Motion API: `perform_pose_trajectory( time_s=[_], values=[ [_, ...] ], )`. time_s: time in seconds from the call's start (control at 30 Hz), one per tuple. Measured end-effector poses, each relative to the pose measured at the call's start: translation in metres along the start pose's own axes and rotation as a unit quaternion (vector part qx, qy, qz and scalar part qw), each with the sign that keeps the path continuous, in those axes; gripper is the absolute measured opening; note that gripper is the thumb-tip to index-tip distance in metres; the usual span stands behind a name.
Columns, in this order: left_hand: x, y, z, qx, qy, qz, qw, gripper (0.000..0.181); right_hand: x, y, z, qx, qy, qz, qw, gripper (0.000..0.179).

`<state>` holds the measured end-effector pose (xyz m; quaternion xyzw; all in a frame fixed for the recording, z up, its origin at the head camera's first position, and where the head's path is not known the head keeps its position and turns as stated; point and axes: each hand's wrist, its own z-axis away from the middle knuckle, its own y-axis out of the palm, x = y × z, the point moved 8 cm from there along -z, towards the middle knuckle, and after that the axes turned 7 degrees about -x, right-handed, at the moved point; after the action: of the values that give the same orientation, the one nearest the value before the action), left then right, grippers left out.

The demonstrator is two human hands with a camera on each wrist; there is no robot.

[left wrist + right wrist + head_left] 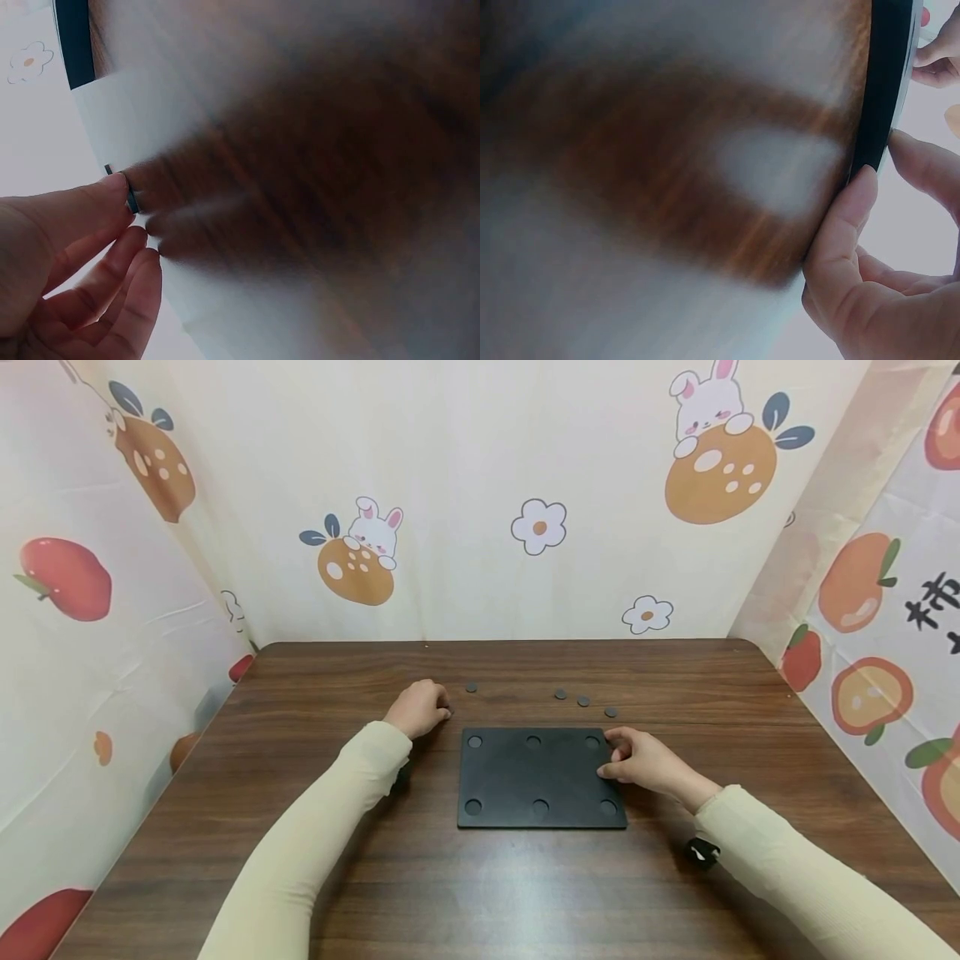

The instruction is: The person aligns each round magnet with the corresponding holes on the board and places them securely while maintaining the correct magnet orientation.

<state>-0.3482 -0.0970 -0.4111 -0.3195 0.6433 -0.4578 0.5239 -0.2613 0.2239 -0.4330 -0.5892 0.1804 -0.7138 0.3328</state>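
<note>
A black rectangular board [536,777] with several round recesses lies flat on the table. Beyond its upper left corner, my left hand [420,708] pinches a small dark disc [133,201] between thumb and fingers, seen nearly edge-on in the left wrist view. My right hand [647,762] holds the board's right side, thumb on its top near the edge and another finger by the upper right corner. In the right wrist view two fingertips meet the board's edge [883,82]. From above, the recesses look dark like the board.
Behind the board lie several loose dark discs: one disc [472,687] at the left, others toward the right, such as the disc [611,712] near the right hand. The brown wooden table [375,893] meets a printed curtain [465,568] at the back and sides.
</note>
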Motion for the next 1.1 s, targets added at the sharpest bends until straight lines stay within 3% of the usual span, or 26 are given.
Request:
perform_pose_trajectory(
  time_s=[0.77, 1.1],
  values=[
    [-0.0016, 0.0, -0.0006, 0.009, 0.004, -0.028, 0.9996, 0.016, 0.0005, -0.0006, -0.0005, 0.0, -0.004, 0.007, 1.0, 0.074],
    [-0.004, -0.0025, 0.0044, 0.007, 0.009, -0.019, 0.9998, 0.016, 0.0005, -0.0003, -0.0004, 0.0, -0.002, 0.006, 1.0, 0.074]
  ],
)
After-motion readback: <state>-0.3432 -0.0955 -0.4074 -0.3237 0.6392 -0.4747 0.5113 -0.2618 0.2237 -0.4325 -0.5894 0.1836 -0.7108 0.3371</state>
